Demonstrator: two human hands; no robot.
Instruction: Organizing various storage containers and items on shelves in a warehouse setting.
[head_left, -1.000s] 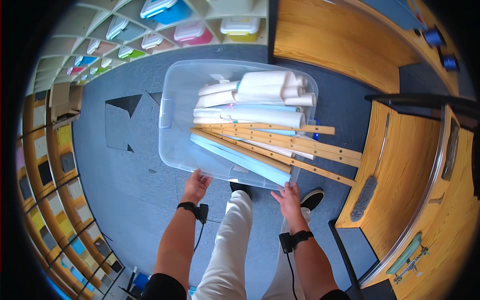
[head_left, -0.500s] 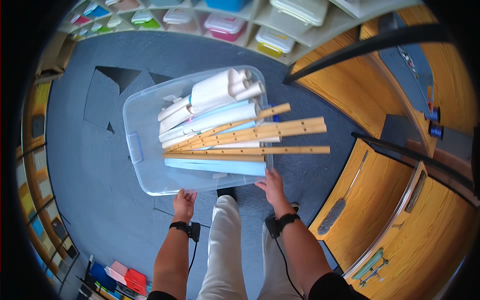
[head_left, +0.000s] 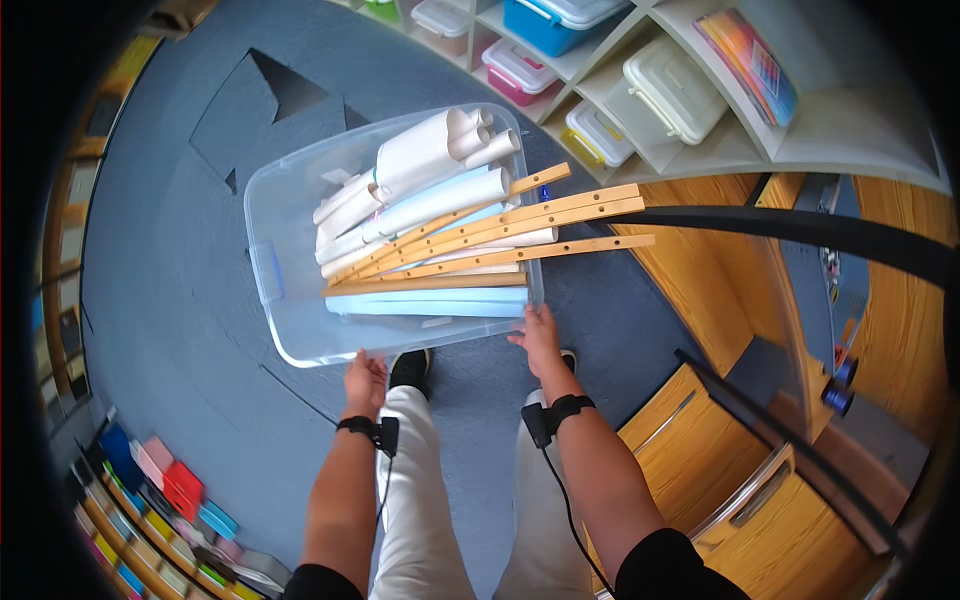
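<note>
A clear plastic storage box [head_left: 290,338] hangs above the floor, held by its near side. My left hand [head_left: 366,380] is closed on its near rim, left of the middle. Near the near right corner my right hand [head_left: 540,340] grips it too; the fingertips of both hands are partly hidden by the box. Inside lie white paper rolls [head_left: 425,158] at the far side and light blue rolls [head_left: 430,302] at the near side. Across them rest several long wooden strips [head_left: 480,232] with holes, their right ends sticking out past the box.
Cubby shelves [head_left: 560,60] with lidded plastic bins stand at the far right. Wooden cabinets [head_left: 720,240] and a black bar [head_left: 780,222] are on the right. Dark torn patches [head_left: 290,90] mark the blue-grey floor. Shelves with colourful items [head_left: 180,490] stand at lower left.
My view has turned, so the cubby shelves and cabinets sit differently in it. My feet have shifted, with the left shoe now more visible. Both hands keep hold of the box.
</note>
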